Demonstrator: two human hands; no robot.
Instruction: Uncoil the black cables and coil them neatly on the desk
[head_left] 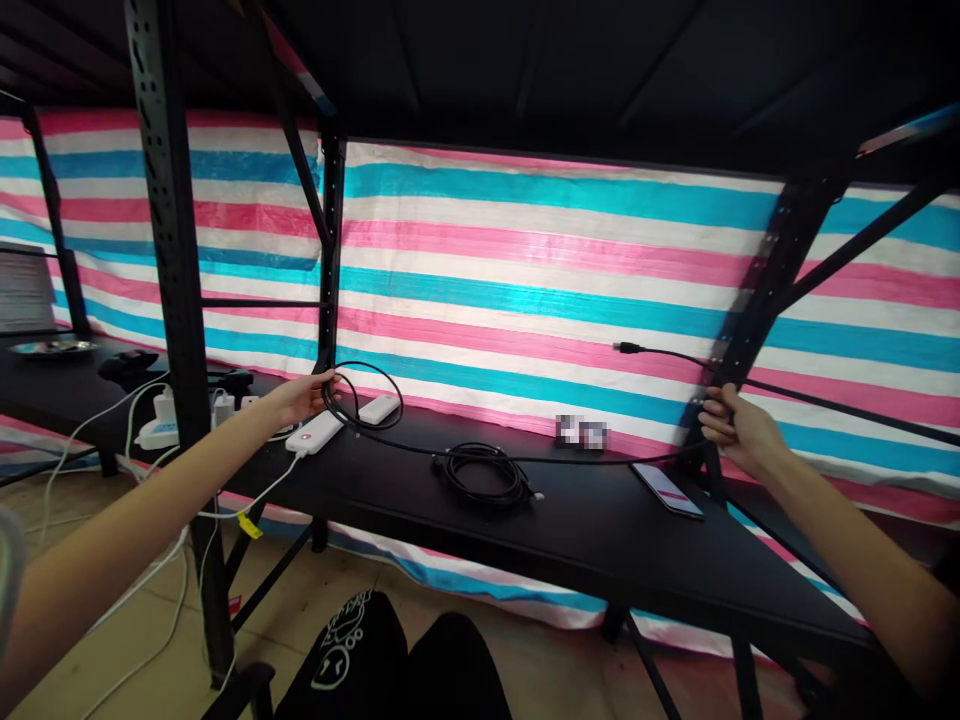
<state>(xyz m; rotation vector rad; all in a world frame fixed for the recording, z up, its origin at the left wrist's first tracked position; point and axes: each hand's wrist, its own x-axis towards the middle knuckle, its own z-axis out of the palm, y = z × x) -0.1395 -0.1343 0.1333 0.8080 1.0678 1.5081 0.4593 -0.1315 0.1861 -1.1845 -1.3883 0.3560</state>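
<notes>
A black cable [555, 460] stretches between my two hands above the black shelf. My left hand [306, 396] pinches its looped part at the left, near a white power strip [315, 433]. My right hand [731, 425] has its fingers closed round the cable at the right, and the plug end [628, 348] sticks out leftward from it. Below the stretched length lies a coiled black cable [484, 475] on the shelf. A phone [667, 490] rests flat on the shelf, left of and below my right hand.
Black shelf posts [176, 250] stand at left and right. White chargers [161, 430] and trailing white cables [262, 492] are at the left. A small blurred-out object [581, 432] sits at the shelf's back. A metal tray [52, 349] is far left. Striped sheeting [540, 260] hangs behind.
</notes>
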